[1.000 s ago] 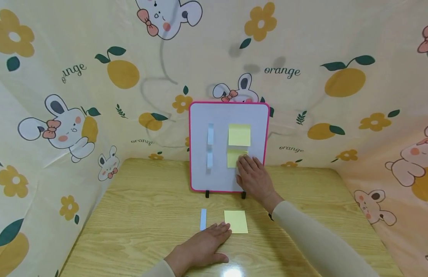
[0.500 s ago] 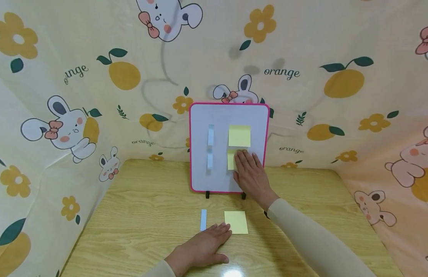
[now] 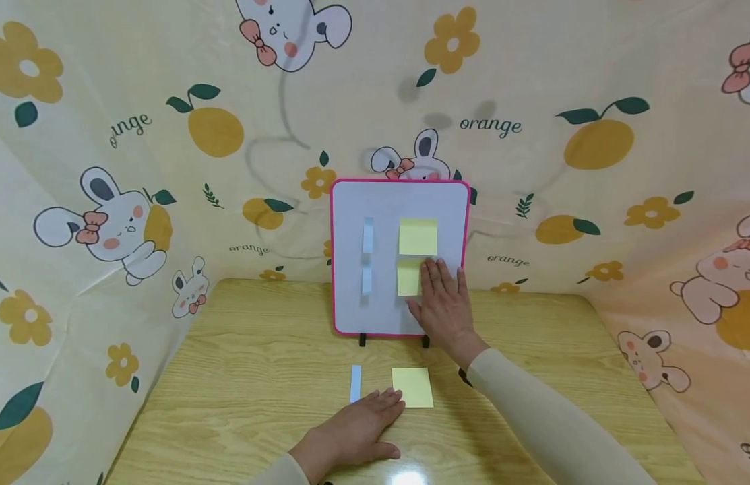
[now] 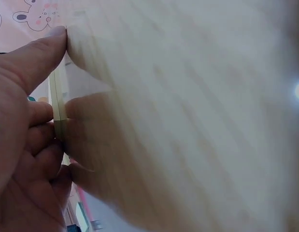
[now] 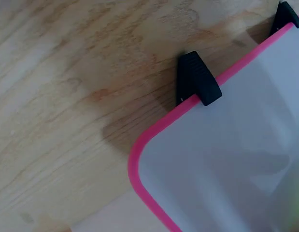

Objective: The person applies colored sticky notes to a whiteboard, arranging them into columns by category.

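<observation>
My right hand (image 3: 444,303) lies with straight fingers against a small whiteboard (image 3: 383,316) with a pink frame. Its fingers cover the right part of the lower yellow sticky note (image 3: 408,279). Directly above is another yellow sticky note (image 3: 418,236), and two light blue paper strips (image 3: 368,236) are stuck on the board's left half. My left hand (image 3: 359,428) rests flat on the table, fingertips at the left edge of a yellow sticky note (image 3: 416,387) lying there. Beyond those fingers lies a blue strip (image 3: 355,384). The right wrist view shows the board's lower corner, without the hand's fingers.
Black feet (image 5: 200,77) hold the whiteboard upright on the wood-grain table (image 3: 247,377). Behind it and at both sides hangs a cream cloth (image 3: 514,54) printed with rabbits and oranges.
My right hand first slid left and up over the lower yellow note, then back to the right, uncovering more of its left side. The left hand has stayed in place.
</observation>
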A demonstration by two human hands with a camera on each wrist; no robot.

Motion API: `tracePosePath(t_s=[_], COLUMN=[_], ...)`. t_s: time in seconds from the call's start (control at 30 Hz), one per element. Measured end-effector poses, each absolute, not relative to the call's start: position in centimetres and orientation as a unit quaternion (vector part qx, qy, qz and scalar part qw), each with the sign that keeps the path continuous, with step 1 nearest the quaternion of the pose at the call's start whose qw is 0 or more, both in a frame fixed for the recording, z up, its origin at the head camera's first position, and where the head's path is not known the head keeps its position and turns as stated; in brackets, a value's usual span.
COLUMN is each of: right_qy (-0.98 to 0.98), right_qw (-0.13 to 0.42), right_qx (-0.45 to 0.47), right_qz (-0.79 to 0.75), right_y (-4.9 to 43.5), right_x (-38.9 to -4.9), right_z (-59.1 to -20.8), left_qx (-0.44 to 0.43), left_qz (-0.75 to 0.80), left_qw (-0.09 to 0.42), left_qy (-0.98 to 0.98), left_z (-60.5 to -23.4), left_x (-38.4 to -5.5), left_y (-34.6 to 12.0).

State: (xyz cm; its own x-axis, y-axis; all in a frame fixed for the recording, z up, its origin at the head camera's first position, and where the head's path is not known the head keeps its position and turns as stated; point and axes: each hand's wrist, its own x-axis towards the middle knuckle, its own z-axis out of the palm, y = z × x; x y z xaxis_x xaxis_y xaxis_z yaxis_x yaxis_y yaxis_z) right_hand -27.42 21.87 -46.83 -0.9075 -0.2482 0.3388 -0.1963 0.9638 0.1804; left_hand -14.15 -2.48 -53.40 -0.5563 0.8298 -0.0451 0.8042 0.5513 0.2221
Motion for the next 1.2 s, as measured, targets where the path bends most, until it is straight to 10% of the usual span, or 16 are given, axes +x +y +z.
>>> tracePosePath(t_s=[0.7,1.0,1.2], right_qy=[-0.966,-0.967,-0.968], right_qw=[0.189,0.179,0.162], right_qx=[0.148,0.150,0.148], right_qz=[-0.096,-0.107,-0.123], right_y=[24.2,23.8,23.5], right_x=[-27.1,-27.1,-27.0], right_z=[-47.2,-46.7,-46.5], left_qx=[0.444,0.376,0.369], left_qz=[0.036,-0.028,-0.058], left_qw=[-0.003,-0.153,-0.113], left_qy=[0.895,0.914,0.921], left_z=[-50.5,-45.7,-43.5], left_x=[-17.0,-23.2,-26.2], left_y=[0.9,1.7,2.4])
